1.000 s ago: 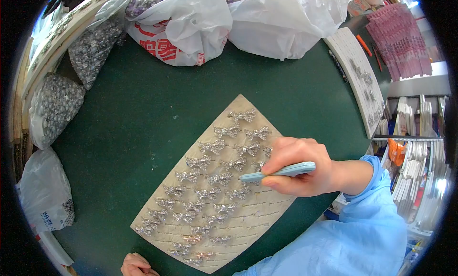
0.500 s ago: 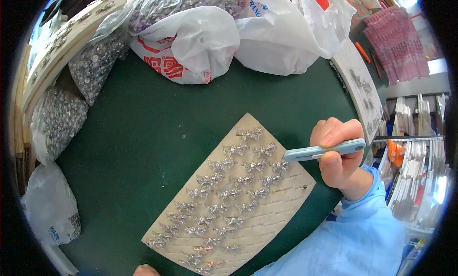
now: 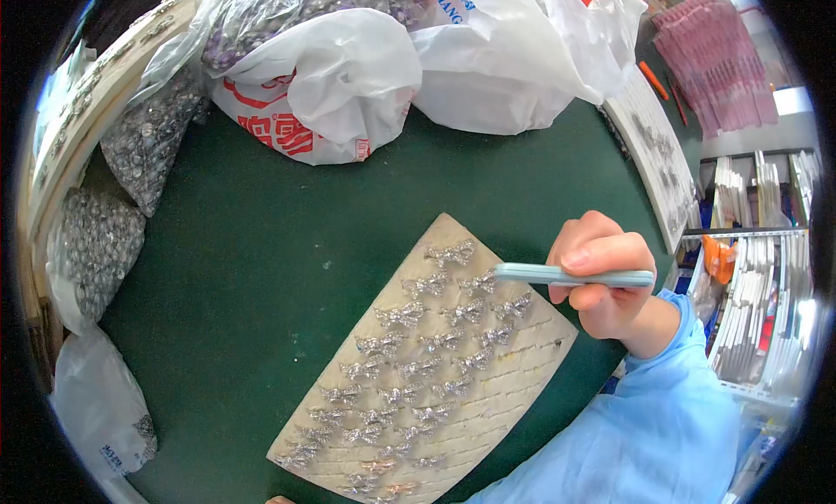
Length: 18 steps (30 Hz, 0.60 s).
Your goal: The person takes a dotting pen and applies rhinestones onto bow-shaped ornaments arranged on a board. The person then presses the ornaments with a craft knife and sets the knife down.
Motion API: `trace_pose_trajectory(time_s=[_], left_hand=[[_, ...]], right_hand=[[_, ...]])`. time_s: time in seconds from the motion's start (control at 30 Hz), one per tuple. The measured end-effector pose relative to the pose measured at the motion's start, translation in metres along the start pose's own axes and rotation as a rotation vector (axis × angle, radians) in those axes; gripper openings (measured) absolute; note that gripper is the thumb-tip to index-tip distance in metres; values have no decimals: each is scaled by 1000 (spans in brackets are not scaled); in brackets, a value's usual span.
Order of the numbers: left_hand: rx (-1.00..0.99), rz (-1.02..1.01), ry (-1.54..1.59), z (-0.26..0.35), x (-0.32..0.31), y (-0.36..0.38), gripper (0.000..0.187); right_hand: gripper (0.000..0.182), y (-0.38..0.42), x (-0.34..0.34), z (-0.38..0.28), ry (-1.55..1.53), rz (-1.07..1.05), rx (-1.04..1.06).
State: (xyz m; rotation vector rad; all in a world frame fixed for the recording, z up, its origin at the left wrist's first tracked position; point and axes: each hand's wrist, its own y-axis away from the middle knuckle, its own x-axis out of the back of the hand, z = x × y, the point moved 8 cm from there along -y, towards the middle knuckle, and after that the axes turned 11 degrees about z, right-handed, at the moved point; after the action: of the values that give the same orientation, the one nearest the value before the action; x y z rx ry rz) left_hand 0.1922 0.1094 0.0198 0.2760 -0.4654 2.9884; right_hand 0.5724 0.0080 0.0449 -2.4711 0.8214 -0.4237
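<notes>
My right hand (image 3: 605,278) grips a pale blue flat tool (image 3: 570,275), held level with its tip over the upper right corner of a beige board (image 3: 514,391). The board lies on the green table (image 3: 287,269) and carries rows of several silver bow-shaped ornaments (image 3: 409,365). The tool's tip hovers just above the bows near the board's top edge. My sleeve is light blue. Only a sliver of my left hand (image 3: 279,500) shows at the bottom edge, and I cannot tell its state.
White plastic bags (image 3: 348,69) with red print stand at the table's back. Clear bags of silvery pieces (image 3: 96,234) line the left side. Another board with ornaments (image 3: 653,147) leans at the right. Shelves of stacked cards (image 3: 766,269) stand beyond.
My right hand lifted off the middle of the board and moved up and right, then settled back left with the tool level. The view shifted, and my left hand slid almost out of sight.
</notes>
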Motion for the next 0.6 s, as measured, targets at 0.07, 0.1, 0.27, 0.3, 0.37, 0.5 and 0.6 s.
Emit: trace_pose_trajectory(time_s=[0.07, 0.1, 0.27, 0.3, 0.37, 0.5, 0.6], left_hand=[[1, -10, -16, 1, 0, 0, 31], [7, -15, -31, 1, 0, 0, 30], [40, -7, -72, 2, -1, 1, 31], [38, -12, -59, 0, 0, 2, 31], [37, -16, -49, -2, 3, 3, 31], [57, -8, -78, 2, -1, 2, 30], [55, -10, -87, 1, -2, 2, 31]], right_hand=[[31, -2, -1, -1, 16, -20, -2], [31, -2, -2, -1, 19, -35, -10], [31, -5, -4, -2, 26, -39, -23], [31, -6, -4, -2, 28, -39, -25], [32, -6, -5, -2, 43, -29, -17], [33, -4, -6, -1, 57, -20, -17], [32, -3, -6, 0, 49, -13, -23]])
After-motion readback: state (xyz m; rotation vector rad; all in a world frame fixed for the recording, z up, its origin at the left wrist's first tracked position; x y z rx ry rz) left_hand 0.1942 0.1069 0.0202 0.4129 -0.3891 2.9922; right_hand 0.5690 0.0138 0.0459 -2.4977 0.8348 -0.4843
